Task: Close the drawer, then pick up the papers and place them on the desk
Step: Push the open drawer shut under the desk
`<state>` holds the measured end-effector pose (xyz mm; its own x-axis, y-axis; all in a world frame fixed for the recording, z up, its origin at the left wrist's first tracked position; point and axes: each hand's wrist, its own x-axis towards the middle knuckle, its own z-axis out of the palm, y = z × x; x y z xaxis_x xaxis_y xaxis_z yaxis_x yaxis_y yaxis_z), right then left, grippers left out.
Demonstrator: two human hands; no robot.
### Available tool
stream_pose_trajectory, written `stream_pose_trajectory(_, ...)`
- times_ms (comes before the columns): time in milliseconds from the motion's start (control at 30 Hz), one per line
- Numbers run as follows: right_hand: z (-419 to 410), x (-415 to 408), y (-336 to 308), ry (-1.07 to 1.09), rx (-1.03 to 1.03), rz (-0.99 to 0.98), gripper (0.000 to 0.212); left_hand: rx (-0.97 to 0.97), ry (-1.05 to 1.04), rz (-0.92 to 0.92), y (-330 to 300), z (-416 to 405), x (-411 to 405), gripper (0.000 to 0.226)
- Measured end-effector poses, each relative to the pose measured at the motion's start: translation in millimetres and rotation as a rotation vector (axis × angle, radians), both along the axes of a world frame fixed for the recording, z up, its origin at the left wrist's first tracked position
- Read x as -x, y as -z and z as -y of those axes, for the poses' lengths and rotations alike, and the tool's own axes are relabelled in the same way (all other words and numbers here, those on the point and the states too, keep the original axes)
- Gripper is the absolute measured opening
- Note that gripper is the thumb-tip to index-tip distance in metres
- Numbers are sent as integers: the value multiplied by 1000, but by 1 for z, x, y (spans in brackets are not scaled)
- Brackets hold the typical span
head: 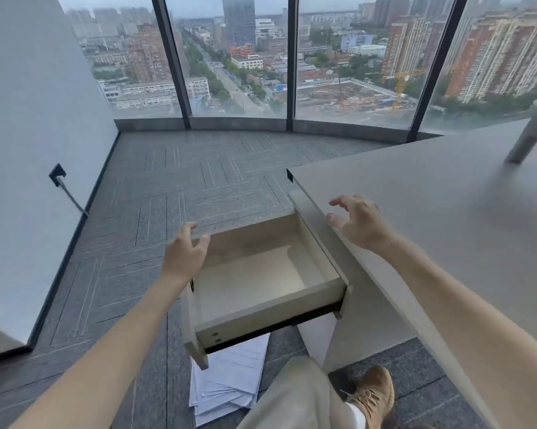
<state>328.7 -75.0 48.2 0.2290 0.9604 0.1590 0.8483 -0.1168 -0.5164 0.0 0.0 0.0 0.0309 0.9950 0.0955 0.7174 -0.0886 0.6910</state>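
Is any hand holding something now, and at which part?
Nothing is held. The left hand is open beside the drawer front; the right hand is open above the desk edge.

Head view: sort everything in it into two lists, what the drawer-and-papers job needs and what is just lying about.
Belongs to the job:
- drawer, pulled open and empty
- papers, fanned on the floor beneath the drawer
- desk, where the papers go
- left hand, open at the drawer front
- right hand, open over the desk edge

Just lying about:
- wall socket with its cable
- grey stand on the desk
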Motion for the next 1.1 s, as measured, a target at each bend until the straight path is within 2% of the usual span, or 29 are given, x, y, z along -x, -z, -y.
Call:
stream_pose_trajectory(200, -40, -17, 17, -28, 55, 69, 47, 159, -329, 162, 40, -18, 19, 41)
stream_pose_trajectory(333, -61, -22, 29, -53, 106, 215, 60, 373, -513, 482, 72, -32, 39, 31)
stream_pose_trajectory(433, -69, -21, 35, -76, 134, 301, 65, 460, -506, 556, 87, -27, 42, 25)
stream_pose_trajectory(500, -70, -21, 36, -58, 133, 317, 64, 436, -516, 554, 94, -29, 44, 30)
stream_pose_trajectory(700, -68, -19, 35, 31, 158, 333, 63, 381, -511, 616, 97, -28, 25, 21)
stream_pose_trajectory(1100, -68, -21, 33, 35, 157, 258, 60, 466, -420, 715, 103, -39, -48, 15)
